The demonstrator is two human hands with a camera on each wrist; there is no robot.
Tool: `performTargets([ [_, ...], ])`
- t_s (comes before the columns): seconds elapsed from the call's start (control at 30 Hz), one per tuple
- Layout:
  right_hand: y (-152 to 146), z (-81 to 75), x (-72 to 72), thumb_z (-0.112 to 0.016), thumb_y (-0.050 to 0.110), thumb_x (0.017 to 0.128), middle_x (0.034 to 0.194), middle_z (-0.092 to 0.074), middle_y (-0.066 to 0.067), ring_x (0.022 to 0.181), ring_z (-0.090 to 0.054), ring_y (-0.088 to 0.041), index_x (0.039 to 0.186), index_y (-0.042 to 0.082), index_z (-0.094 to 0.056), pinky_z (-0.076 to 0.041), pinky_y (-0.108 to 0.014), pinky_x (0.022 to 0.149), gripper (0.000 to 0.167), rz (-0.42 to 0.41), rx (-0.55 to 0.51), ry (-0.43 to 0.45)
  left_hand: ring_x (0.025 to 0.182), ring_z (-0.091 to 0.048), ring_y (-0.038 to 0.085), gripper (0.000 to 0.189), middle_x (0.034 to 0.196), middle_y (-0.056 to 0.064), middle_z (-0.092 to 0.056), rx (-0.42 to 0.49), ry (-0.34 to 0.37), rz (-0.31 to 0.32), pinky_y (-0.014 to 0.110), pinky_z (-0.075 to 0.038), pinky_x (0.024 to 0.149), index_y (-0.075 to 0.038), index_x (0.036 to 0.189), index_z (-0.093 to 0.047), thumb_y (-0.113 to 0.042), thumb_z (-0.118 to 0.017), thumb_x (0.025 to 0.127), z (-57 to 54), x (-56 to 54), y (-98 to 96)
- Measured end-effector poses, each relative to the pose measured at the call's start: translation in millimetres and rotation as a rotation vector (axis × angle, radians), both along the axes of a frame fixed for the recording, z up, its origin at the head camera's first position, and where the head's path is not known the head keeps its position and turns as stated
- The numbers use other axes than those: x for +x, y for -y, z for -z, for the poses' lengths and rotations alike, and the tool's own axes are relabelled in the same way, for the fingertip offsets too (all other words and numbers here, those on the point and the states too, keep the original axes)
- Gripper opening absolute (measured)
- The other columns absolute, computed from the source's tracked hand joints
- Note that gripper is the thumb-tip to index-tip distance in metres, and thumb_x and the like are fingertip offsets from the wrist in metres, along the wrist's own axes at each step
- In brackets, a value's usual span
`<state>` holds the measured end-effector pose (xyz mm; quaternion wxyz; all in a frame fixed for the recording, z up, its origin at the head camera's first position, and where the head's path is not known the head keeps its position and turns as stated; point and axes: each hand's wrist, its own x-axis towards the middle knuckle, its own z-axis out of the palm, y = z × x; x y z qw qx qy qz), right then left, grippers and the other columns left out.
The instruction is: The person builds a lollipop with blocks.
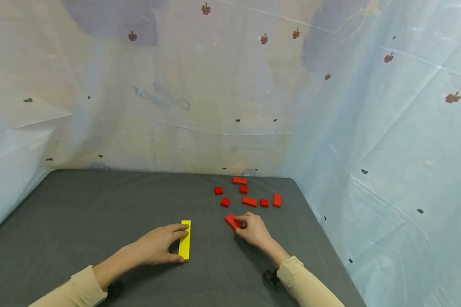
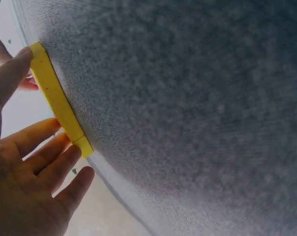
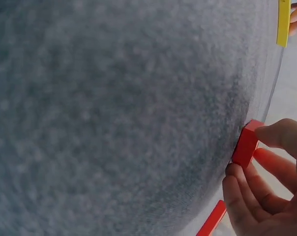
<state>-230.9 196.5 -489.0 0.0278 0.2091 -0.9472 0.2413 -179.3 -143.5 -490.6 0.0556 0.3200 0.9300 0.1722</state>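
Observation:
A long yellow block (image 1: 185, 246) lies on the dark grey table, pointing away from me. My left hand (image 1: 157, 245) pinches it lengthwise, thumb at the near end and fingertips toward the far end. In the left wrist view, a thin seam crosses the yellow bar (image 2: 55, 93) close to the fingertips. To the right, my right hand (image 1: 255, 230) grips a red rectangular block (image 1: 231, 220) that sits at an angle over the tabletop. The right wrist view shows thumb and fingers pressing opposite sides of this red block (image 3: 246, 145).
Several red blocks lie scattered beyond my right hand, among them a long one (image 1: 249, 201), a small cube (image 1: 225, 202) and an upright-turned one (image 1: 277, 200) nearest the right edge. A patterned plastic sheet (image 1: 199, 145) hangs behind and beside the table (image 1: 100, 204).

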Motion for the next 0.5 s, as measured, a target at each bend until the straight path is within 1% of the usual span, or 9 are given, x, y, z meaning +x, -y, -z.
performTargets([
  [0.1,-0.1,0.8,-2.8,-0.076,0.003,0.088,0.104,-0.07,-0.01,0.076,-0.055,-0.011,0.121,0.002,-0.077,-0.047,-0.026,0.064,0.033,-0.033,-0.02,-0.019,0.139,-0.052,0.035,0.08,0.156,0.008,-0.05,-0.008,0.006,-0.002,0.057,-0.047,0.108,-0.006,0.144,-0.062,-0.058,-0.08,0.086,-1.2,-0.5,-0.2],
  [0.17,1.4,1.3,-4.7,-0.074,0.003,0.089,0.108,-0.072,-0.011,0.08,-0.058,-0.013,0.122,0.002,-0.077,-0.05,-0.027,0.067,0.033,-0.047,-0.034,-0.023,0.139,-0.052,0.035,0.08,0.157,0.007,-0.05,-0.012,0.009,-0.001,0.057,-0.047,0.108,-0.006,0.145,-0.061,-0.057,-0.08,0.086,-1.8,-0.7,-0.4],
  [0.33,10.1,1.2,-10.6,-0.071,0.003,0.093,0.119,-0.071,-0.012,0.097,-0.069,-0.023,0.127,0.003,-0.074,-0.059,-0.037,0.08,0.034,-0.094,-0.087,-0.017,0.139,-0.052,0.034,0.08,0.157,0.007,-0.05,-0.02,0.005,0.0,0.057,-0.047,0.108,-0.006,0.145,-0.061,-0.057,-0.08,0.086,-1.8,-0.5,-1.1],
  [0.5,25.4,-0.2,-17.4,-0.066,0.006,0.099,0.128,-0.068,-0.014,0.112,-0.068,-0.029,0.134,0.003,-0.07,-0.058,-0.046,0.091,0.035,-0.15,-0.131,0.017,0.139,-0.052,0.034,0.08,0.157,0.007,-0.05,-0.029,0.007,-0.006,0.056,-0.047,0.108,-0.007,0.145,-0.061,-0.057,-0.08,0.086,-1.0,-0.4,-2.0],
])
